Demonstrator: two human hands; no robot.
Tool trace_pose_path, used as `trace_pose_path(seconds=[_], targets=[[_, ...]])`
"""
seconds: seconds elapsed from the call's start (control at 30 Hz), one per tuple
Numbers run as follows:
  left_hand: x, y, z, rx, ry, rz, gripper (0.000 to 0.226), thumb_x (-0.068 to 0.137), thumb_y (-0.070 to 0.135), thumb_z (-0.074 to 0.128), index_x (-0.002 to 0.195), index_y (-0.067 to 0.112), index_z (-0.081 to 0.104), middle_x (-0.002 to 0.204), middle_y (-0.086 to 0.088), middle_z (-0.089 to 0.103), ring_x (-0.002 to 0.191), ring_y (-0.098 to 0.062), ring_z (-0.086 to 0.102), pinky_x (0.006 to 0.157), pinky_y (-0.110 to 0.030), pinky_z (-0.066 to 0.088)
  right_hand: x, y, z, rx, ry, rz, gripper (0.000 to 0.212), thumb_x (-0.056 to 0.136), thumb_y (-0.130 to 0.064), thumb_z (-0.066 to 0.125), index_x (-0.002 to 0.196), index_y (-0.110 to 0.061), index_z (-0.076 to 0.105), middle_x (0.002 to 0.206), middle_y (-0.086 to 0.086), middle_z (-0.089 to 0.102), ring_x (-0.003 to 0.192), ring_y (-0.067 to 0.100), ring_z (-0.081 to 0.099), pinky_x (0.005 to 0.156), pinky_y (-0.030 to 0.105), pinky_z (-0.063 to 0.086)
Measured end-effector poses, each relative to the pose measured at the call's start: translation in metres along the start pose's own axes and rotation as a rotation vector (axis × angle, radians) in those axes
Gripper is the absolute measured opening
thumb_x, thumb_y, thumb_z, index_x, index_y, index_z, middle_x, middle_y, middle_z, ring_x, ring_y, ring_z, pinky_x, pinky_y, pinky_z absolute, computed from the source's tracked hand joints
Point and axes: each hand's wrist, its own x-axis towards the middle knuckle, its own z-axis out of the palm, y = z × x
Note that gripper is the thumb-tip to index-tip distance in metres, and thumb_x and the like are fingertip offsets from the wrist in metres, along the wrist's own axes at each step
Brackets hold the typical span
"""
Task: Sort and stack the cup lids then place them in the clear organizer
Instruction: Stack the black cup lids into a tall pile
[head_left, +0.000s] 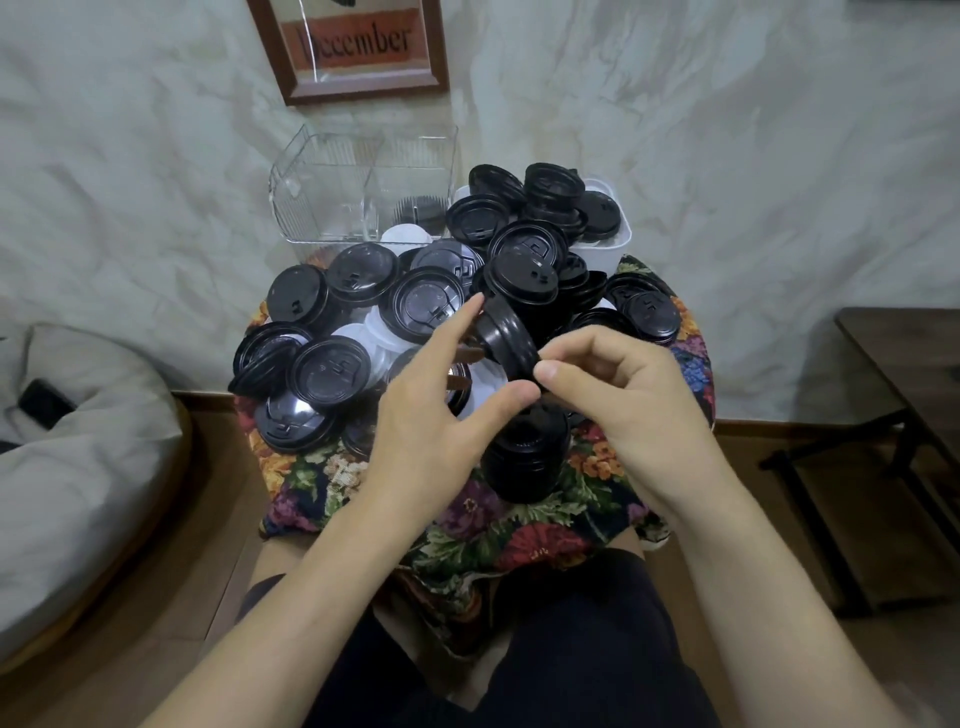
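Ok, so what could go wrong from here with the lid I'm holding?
1. The black lid is tilted and held only by fingertips of the left hand and right hand; it could slip into the loose pile.
2. The stack of black lids stands right under your hands; a bump might topple it.
3. The white bin is heaped above its rim, so lids may slide off.

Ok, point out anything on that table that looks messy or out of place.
Loose black lids overflow the white tub at back right and lie jumbled with white lids on the floral cloth. The clear organizer stands nearly empty. Left hand and right hand hold a single lid on edge.
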Motion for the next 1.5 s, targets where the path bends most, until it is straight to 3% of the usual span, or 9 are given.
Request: trace_pose_path(seconds=[0.2, 0.3, 0.37, 0.5, 0.63, 0.87, 1.0, 1.17, 1.5], targets=[[0.002, 0.001, -0.003, -0.17, 0.038, 0.012, 0.066, 0.092, 0.055, 0.066, 0.153, 0.043, 0.044, 0.144, 0.012, 0.059, 0.132, -0.013, 0.059, 0.11, -0.045, 0.05, -0.001, -0.008, 0.003, -0.057, -0.057, -0.015, 0.012, 0.098, -0.014, 0.069, 0.089, -0.02, 0.075, 0.08, -0.014, 0.07, 0.078, 0.001, 0.063, 0.077, 0.019, 0.05], [0.0, 0.006, 0.0, -0.173, 0.047, 0.054, 0.059, 0.098, 0.052, 0.057, 0.154, 0.046, 0.038, 0.132, -0.003, 0.063, 0.108, -0.017, 0.064, 0.1, -0.035, 0.052, -0.002, -0.01, 0.006, -0.126, -0.111, -0.066, 0.015, 0.102, -0.014, 0.063, 0.089, -0.019, 0.069, 0.077, -0.013, 0.063, 0.074, 0.002, 0.057, 0.073, 0.018, 0.046], [0.0, 0.008, 0.002, -0.113, 0.066, 0.06, 0.057, 0.101, 0.056, 0.05, 0.155, 0.045, 0.035, 0.126, -0.018, 0.06, 0.108, -0.035, 0.059, 0.093, -0.043, 0.052, -0.002, -0.012, 0.011, -0.178, -0.141, -0.095, 0.017, 0.105, -0.012, 0.059, 0.089, -0.015, 0.062, 0.075, -0.011, 0.055, 0.07, 0.005, 0.05, 0.068, 0.018, 0.042], [-0.002, 0.006, 0.007, -0.033, 0.088, 0.111, 0.056, 0.106, 0.051, 0.035, 0.156, 0.027, 0.038, 0.151, 0.01, 0.052, 0.14, -0.012, 0.05, 0.115, -0.041, 0.041, -0.004, -0.013, 0.02, -0.195, -0.17, -0.112, 0.02, 0.108, -0.012, 0.051, 0.089, -0.006, 0.052, 0.072, 0.003, 0.045, 0.065, 0.018, 0.039, 0.059, 0.029, 0.037], [-0.004, 0.004, 0.007, -0.013, 0.096, 0.122, 0.058, 0.107, 0.05, 0.029, 0.154, 0.019, 0.044, 0.126, -0.004, 0.065, 0.121, -0.018, 0.06, 0.105, -0.032, 0.044, -0.006, -0.014, 0.026, -0.201, -0.18, -0.105, 0.02, 0.105, -0.02, 0.048, 0.091, -0.006, 0.049, 0.075, 0.021, 0.043, 0.064, 0.035, 0.037, 0.058, 0.051, 0.035], [-0.008, 0.004, 0.002, 0.026, 0.095, 0.16, 0.055, 0.107, 0.042, 0.027, 0.149, 0.016, 0.05, 0.127, -0.002, 0.067, 0.116, -0.018, 0.064, 0.098, -0.027, 0.047, -0.013, -0.016, 0.027, -0.19, -0.212, -0.107, 0.017, 0.107, -0.012, 0.049, 0.09, -0.008, 0.049, 0.074, 0.021, 0.042, 0.063, 0.033, 0.035, 0.057, 0.047, 0.033], [-0.005, 0.006, 0.001, 0.036, 0.094, 0.154, 0.054, 0.107, 0.042, 0.026, 0.146, 0.017, 0.055, 0.105, -0.014, 0.07, 0.097, -0.026, 0.063, 0.082, -0.015, 0.041, -0.012, -0.019, 0.026, -0.188, -0.217, -0.118, 0.018, 0.106, -0.013, 0.048, 0.089, -0.008, 0.048, 0.076, 0.021, 0.043, 0.065, 0.036, 0.038, 0.057, 0.05, 0.034], [-0.001, 0.007, 0.0, 0.032, 0.104, 0.196, 0.056, 0.107, 0.041, 0.024, 0.142, 0.013, 0.059, 0.121, -0.003, 0.072, 0.115, -0.018, 0.066, 0.096, -0.034, 0.051, -0.01, -0.023, 0.025, -0.189, -0.217, -0.118, 0.02, 0.108, -0.008, 0.048, 0.089, -0.006, 0.046, 0.076, 0.019, 0.042, 0.065, 0.034, 0.038, 0.058, 0.047, 0.034], [-0.005, 0.009, 0.002, -0.012, 0.133, 0.184, 0.045, 0.108, 0.041, 0.023, 0.136, 0.032, 0.056, 0.11, 0.022, 0.067, 0.106, -0.001, 0.066, 0.088, -0.023, 0.051, -0.011, -0.02, 0.026, -0.134, -0.213, -0.128, 0.019, 0.103, -0.013, 0.048, 0.086, -0.007, 0.045, 0.074, 0.017, 0.039, 0.065, 0.033, 0.034, 0.058, 0.045, 0.032]])
